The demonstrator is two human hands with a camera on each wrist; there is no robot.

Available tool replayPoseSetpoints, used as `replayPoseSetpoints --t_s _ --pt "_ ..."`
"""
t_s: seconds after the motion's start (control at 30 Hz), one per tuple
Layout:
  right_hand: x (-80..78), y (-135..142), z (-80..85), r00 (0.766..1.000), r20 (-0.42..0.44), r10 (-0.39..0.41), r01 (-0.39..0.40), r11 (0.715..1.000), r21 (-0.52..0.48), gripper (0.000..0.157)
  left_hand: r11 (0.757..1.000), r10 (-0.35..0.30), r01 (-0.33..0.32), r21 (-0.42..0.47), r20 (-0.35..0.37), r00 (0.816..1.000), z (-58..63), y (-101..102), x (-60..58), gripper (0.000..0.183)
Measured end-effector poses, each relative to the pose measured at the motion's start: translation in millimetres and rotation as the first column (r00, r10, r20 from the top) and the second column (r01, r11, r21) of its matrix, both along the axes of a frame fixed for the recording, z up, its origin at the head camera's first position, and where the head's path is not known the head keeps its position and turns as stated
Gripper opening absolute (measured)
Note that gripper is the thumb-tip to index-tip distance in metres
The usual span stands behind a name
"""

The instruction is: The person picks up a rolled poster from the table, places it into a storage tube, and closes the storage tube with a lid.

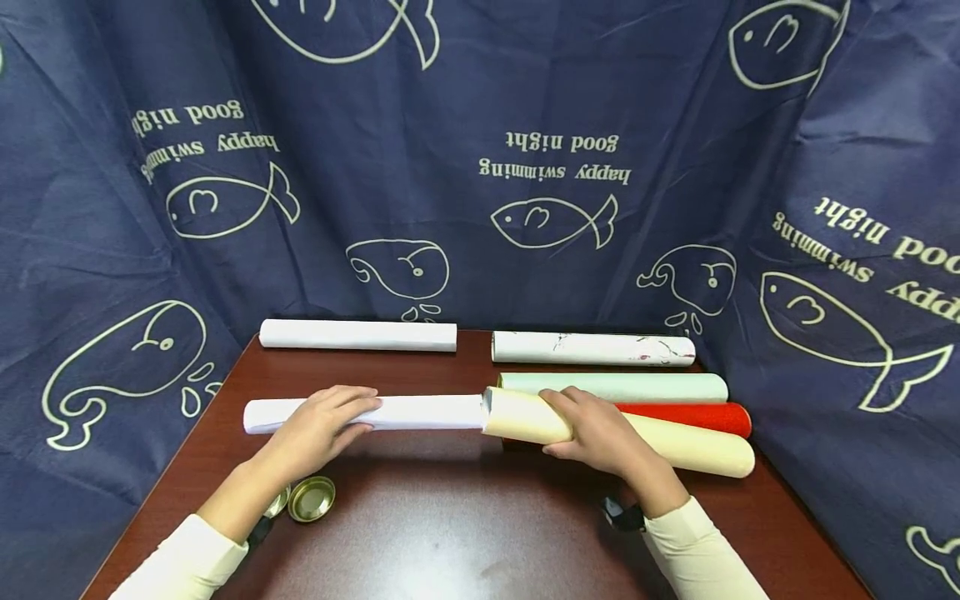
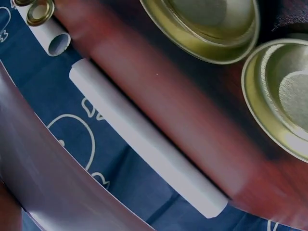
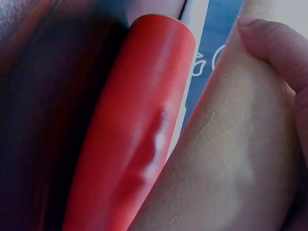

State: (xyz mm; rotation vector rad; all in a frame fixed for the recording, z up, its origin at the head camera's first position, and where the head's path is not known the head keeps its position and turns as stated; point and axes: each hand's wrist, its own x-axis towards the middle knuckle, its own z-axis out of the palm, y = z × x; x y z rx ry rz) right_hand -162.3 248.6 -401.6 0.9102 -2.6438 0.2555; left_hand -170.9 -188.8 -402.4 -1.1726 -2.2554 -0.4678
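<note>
My left hand point(image 1: 321, 425) grips a rolled white paper point(image 1: 431, 412) from above, near its middle. In the left wrist view the same rolled paper point(image 2: 57, 154) looms large at lower left. My right hand point(image 1: 596, 429) holds a cream cardboard tube point(image 1: 690, 446), with the thumb point(image 3: 274, 41) lying along it in the right wrist view. The paper's right end meets the tube's open left end; whether it sits inside, I cannot tell. Below the cream tube lies a red tube point(image 3: 134, 120), partly covered by it in the head view.
A white tube point(image 1: 358, 335) lies at the back left. Behind my right hand are a patterned white tube point(image 1: 592, 349) and a pale green tube point(image 1: 637, 387). Two gold metal lids point(image 1: 312, 498) rest by my left wrist. A blue fish-print curtain point(image 1: 480, 275) surrounds the brown table point(image 1: 427, 533).
</note>
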Motion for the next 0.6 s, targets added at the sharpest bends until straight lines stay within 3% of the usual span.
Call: replayPoseSetpoints --t_s 0.33,0.6 --pt "3.6 -4 -8.6 0.997 -0.076 0.017 -0.019 1.000 -0.022 0.076 0.998 0.009 -0.015 -0.060 -0.110 0.994 8.6 16 8.4 0.045" --pt "8.5 -7 -11.1 0.997 -0.079 0.009 -0.012 0.999 -0.042 0.075 0.999 -0.012 0.008 -0.045 -0.093 0.996 9.4 30 9.7 0.048"
